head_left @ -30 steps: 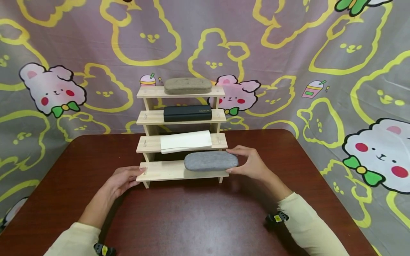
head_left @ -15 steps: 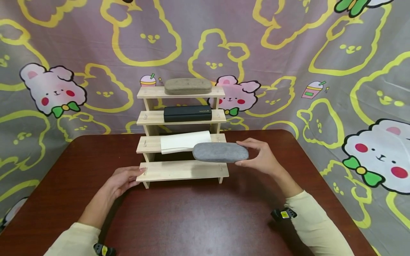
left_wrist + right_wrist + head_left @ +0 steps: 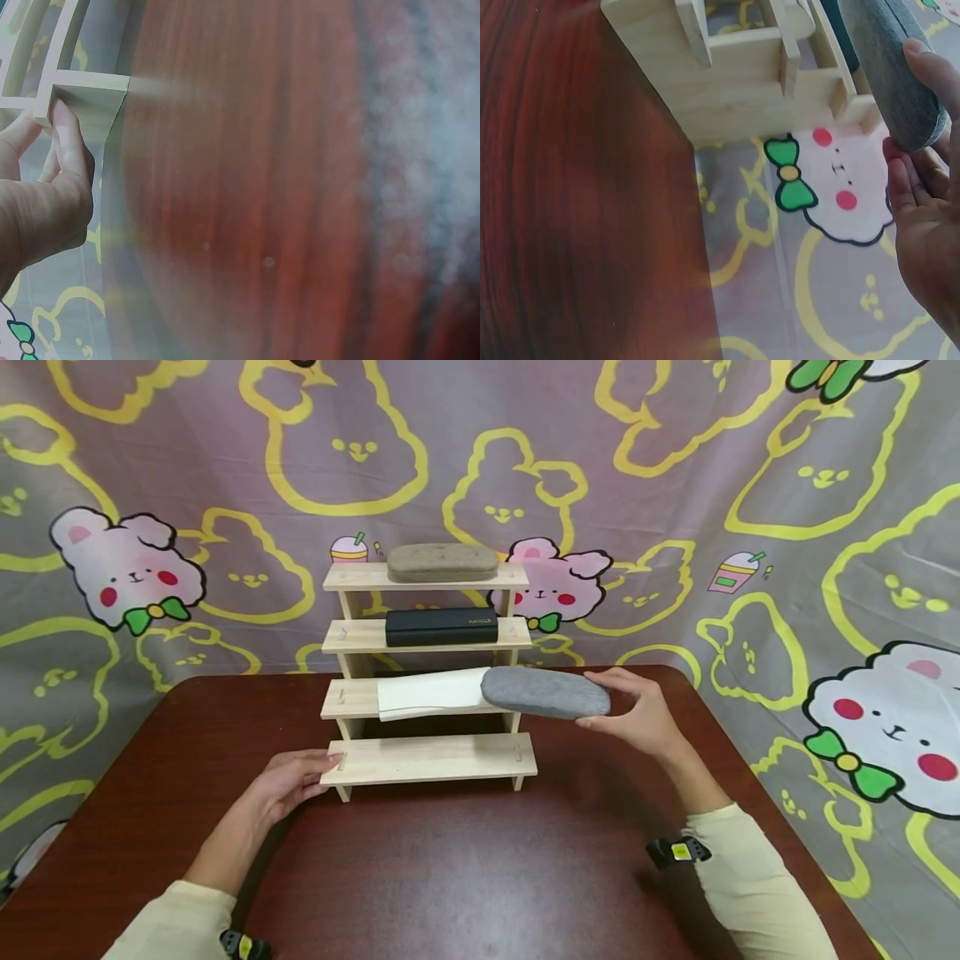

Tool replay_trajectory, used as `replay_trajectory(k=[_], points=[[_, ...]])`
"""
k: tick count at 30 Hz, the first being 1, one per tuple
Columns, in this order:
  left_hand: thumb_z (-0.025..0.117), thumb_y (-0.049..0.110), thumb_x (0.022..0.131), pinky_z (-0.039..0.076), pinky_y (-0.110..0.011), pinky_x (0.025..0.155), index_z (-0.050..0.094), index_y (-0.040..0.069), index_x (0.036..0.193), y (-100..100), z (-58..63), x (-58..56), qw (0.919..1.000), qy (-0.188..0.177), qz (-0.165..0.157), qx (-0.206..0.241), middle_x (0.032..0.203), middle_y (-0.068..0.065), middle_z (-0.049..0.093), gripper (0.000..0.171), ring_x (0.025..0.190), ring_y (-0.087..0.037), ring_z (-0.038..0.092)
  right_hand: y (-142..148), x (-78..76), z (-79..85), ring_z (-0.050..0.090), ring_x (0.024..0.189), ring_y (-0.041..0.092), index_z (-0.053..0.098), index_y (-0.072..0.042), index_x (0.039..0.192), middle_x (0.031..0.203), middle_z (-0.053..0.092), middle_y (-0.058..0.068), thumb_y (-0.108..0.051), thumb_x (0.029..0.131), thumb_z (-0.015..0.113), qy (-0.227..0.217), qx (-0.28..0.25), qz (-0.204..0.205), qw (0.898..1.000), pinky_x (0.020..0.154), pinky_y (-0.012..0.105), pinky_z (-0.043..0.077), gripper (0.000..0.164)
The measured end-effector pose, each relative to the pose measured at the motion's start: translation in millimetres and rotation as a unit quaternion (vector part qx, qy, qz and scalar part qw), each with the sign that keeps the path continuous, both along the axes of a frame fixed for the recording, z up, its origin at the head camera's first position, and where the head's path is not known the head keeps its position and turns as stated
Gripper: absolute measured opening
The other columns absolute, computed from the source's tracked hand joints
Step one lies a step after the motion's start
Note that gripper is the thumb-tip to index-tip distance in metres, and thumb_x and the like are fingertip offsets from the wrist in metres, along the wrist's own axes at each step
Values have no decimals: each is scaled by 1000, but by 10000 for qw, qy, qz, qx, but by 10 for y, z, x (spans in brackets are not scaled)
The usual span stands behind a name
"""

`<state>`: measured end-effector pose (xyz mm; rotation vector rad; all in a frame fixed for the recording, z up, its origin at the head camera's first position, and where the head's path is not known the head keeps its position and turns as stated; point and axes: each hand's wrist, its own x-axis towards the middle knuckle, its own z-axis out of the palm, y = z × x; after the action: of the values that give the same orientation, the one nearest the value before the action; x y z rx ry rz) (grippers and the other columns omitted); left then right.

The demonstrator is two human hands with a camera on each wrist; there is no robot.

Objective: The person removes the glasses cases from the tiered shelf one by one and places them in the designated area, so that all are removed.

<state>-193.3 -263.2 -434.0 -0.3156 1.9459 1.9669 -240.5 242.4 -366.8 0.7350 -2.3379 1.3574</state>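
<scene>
In the head view, plain, pale cream sleeves covered both arms: the left sleeve [image 3: 176, 920] at eight o'clock, its lower part cut off by the frame, and the right sleeve [image 3: 761, 889] at four o'clock, with soft creases near the cuff. Below the cuffs, the left hand [image 3: 292, 783] and right hand [image 3: 632, 712] were bare. Beside each cuff sat a small black device, the left device [image 3: 258, 950] at seven o'clock, the right device [image 3: 662, 853] at four, each bearing a bright yellow patch.
</scene>
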Motion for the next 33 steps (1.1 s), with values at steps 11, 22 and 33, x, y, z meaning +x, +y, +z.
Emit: replay_trajectory(k=[11,22,33], points=[[65,16,99,58,-14,67,39,-12,145,-1,-2,11,10000,-22,26,12,80,12,71,60,75,1,68,256,-105,15,57,100,-5,70,2,125,106,64,-28,7,67,90,44,-221,-622,9978,87,9,43,62],[64,14,99,58,-16,69,40,-12,144,-15,-31,-4,10000,47,-23,37,81,12,72,58,77,0,68,654,-318,-117,59,92,-9,63,3,134,107,59,-29,-3,78,87,-738,-482,-1541,9841,77,5,50,61],[66,15,98,58,-16,70,39,-13,146,-15,-11,-6,10000,12,49,-3,82,13,72,62,78,0,68,952,-537,-225,59,82,-14,63,3,134,91,57,-32,-14,80,86,-1224,-807,-2486,9574,70,2,49,61]])
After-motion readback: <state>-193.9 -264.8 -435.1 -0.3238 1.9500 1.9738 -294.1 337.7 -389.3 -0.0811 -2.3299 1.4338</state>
